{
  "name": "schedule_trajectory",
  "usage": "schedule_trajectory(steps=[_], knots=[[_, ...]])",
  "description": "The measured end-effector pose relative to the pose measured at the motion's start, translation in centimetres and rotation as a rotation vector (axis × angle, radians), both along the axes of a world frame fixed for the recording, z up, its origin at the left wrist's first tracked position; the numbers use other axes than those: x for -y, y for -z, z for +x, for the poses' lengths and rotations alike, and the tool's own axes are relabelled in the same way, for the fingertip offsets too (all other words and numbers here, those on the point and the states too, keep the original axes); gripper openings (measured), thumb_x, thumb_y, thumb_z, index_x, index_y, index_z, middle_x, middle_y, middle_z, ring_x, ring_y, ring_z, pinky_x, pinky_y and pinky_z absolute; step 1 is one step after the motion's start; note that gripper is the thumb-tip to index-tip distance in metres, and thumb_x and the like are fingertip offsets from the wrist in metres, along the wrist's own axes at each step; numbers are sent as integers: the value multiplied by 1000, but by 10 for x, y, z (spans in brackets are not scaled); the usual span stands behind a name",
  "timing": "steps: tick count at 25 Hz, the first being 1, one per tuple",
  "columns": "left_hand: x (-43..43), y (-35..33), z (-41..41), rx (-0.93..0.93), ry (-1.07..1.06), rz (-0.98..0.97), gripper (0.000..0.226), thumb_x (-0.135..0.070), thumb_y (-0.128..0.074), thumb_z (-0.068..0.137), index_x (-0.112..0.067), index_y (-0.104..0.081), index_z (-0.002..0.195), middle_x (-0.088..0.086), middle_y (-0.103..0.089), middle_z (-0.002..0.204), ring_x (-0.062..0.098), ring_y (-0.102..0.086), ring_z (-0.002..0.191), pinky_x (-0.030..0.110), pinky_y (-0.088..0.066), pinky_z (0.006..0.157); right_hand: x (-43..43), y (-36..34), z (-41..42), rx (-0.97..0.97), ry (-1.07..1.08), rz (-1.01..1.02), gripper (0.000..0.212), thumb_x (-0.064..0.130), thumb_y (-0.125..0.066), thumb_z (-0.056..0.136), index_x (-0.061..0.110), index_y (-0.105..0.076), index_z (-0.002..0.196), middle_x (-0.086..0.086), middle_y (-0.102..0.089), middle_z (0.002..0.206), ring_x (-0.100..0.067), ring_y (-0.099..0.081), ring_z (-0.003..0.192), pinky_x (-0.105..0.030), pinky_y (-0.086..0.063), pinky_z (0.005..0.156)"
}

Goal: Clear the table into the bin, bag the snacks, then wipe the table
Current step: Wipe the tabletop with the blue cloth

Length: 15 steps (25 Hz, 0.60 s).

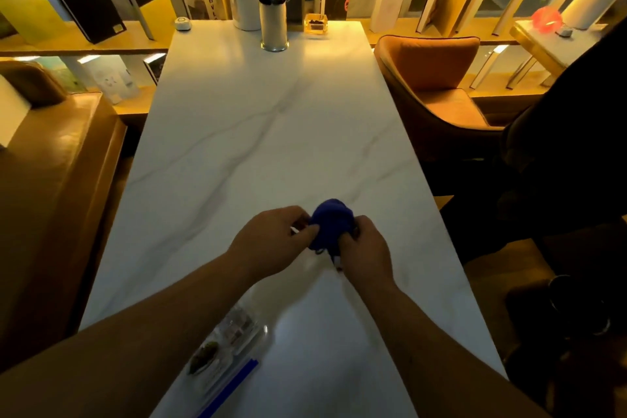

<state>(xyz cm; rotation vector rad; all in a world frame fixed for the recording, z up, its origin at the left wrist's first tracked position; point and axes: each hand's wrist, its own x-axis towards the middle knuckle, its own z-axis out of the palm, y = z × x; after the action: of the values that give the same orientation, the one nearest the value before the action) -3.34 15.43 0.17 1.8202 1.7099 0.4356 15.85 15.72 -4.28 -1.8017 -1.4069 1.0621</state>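
A bunched blue cloth [328, 224] is held just above the white marble table [258, 132], in the near middle. My left hand [271, 244] grips its left side and my right hand [364, 251] grips its right side; both hands are closed on it. Small bits, one white, peek out between my fingers; I cannot tell what they are. Under my left forearm, at the near edge, lies a clear zip bag with snacks [225, 353], its blue seal strip showing.
At the far end stand a white cup [245, 5], a metal holder with dark sticks [273, 27], a small glass dish [316, 24] and a small round white object [183, 24]. An orange chair [437, 85] is at the right, a brown sofa [51, 187] at the left.
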Motion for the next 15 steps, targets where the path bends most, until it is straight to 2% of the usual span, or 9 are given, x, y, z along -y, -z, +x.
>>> schedule_trajectory(steps=[1,3,5,6,8,10,11,13,15], knots=[[-5,19,-19,-71,-2,-75,45,-62,-54,96,-31,-63,127,-7,-69,124,9,-65,103,31,-51,83,-5,8,0,75,47,13,11,24,-58,93,22,-52,84,-3,-60,81,-23,-60,70,-33,-46,56],[-14,56,-60,-252,-15,-272,68,-66,-55,93,-27,-48,149,0,-51,153,22,-52,135,39,-44,108,-8,27,0,214,136,80,24,40,-59,95,18,-53,86,-3,-59,87,-24,-61,77,-38,-51,59],[-26,89,-95,-403,-64,-437,84,-67,-55,93,-24,-28,161,7,-26,168,31,-34,150,44,-31,121,-10,47,-4,287,126,135,41,56,-51,96,16,-57,106,-5,-60,106,-27,-60,97,-44,-56,76],[-33,104,-109,-452,-84,-496,90,-69,-53,93,-24,-19,163,11,-15,171,36,-26,153,47,-27,123,-11,57,-9,282,59,111,50,58,-47,97,17,-55,125,-6,-59,124,-29,-56,114,-45,-54,90],[-43,128,-128,-508,-107,-571,102,-76,-50,89,-31,2,164,12,12,172,44,-4,156,59,-18,124,-12,80,-19,306,-192,1,62,54,-42,102,26,-31,155,-2,-33,161,-24,-29,148,-44,-32,119],[-48,147,-138,-509,-126,-604,112,-95,-39,76,-48,27,153,3,39,163,44,22,153,75,-4,118,-15,104,-27,540,-443,2,67,50,-37,104,30,-9,162,-2,-6,170,-23,-4,156,-42,-8,126],[-49,154,-142,-501,-145,-594,116,-104,-31,65,-53,37,145,-2,47,158,43,30,150,79,2,112,-20,112,-30,647,-494,63,69,49,-38,104,29,-6,162,-6,-5,170,-27,-4,156,-42,-5,126],[-51,166,-148,-501,-202,-487,121,-112,-17,49,-56,42,139,-2,50,156,41,35,148,80,12,108,-39,118,-33,750,-476,203,72,48,-49,100,27,-17,161,-13,-20,167,-33,-20,152,-44,-13,123],[-58,179,-152,-508,-267,-300,116,-111,-13,55,-56,35,144,-1,38,164,40,29,152,77,16,111,-67,125,-31,763,-462,296,73,52,-52,97,28,-23,160,-11,-27,165,-33,-25,150,-47,-19,122]])
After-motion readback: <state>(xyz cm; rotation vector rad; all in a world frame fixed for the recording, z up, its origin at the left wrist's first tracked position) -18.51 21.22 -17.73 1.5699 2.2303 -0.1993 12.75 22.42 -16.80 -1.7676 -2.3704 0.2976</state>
